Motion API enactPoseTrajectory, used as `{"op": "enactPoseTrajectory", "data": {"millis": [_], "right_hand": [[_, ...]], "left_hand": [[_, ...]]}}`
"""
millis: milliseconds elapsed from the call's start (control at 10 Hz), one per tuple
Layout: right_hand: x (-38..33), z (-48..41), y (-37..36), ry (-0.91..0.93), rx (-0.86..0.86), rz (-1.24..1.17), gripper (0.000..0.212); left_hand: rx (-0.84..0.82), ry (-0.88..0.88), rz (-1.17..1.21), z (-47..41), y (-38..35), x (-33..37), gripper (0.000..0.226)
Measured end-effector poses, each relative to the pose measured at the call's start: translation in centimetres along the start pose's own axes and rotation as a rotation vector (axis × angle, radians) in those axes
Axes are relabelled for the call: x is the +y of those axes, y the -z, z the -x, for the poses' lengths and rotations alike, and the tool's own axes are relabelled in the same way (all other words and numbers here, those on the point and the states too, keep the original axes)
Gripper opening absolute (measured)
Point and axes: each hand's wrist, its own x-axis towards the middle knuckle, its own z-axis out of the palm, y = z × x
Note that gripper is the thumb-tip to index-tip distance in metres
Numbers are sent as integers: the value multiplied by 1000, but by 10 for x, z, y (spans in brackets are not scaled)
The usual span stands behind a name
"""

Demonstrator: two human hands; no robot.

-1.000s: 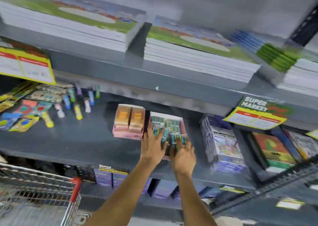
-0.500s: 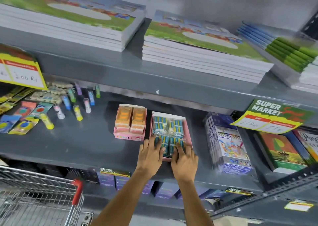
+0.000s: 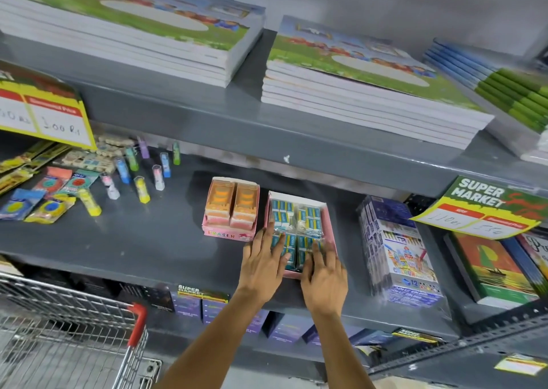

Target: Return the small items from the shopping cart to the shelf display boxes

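Observation:
A pink display box (image 3: 329, 222) on the grey middle shelf (image 3: 142, 240) holds several blue-and-white wrapped erasers (image 3: 308, 219). My left hand (image 3: 262, 265) lies flat over the box's near left corner, fingers spread on the erasers. My right hand (image 3: 323, 273) rests on the near right part, fingertips on the clear wrapping. Neither hand grips a separate item. Left of it stands a second pink box marked ERASER (image 3: 229, 207) with orange packs. The shopping cart (image 3: 68, 338) with a red handle corner is at the lower left.
Glue sticks (image 3: 142, 185) and packeted items lie at the shelf's left. A wrapped colour-pencil pack (image 3: 400, 252) and books (image 3: 489, 267) are to the right. Stacked drawing books (image 3: 364, 92) fill the upper shelf. Price cards (image 3: 477, 207) hang from the shelf edge.
Both hands have slid a little toward me along the eraser box, from its middle to its near end. The camera view has steadied and shifted slightly.

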Motion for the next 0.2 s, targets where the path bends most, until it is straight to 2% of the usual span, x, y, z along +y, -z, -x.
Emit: {"op": "enactPoseTrajectory", "data": {"millis": [100,200], "right_hand": [[-14,-2,8,-16,154,-101,44],[-38,4,28,142,265,-207,42]], "left_hand": [[206,-91,25,0,10,-8,51],[309,-200,161,10,28,-1,47]]}}
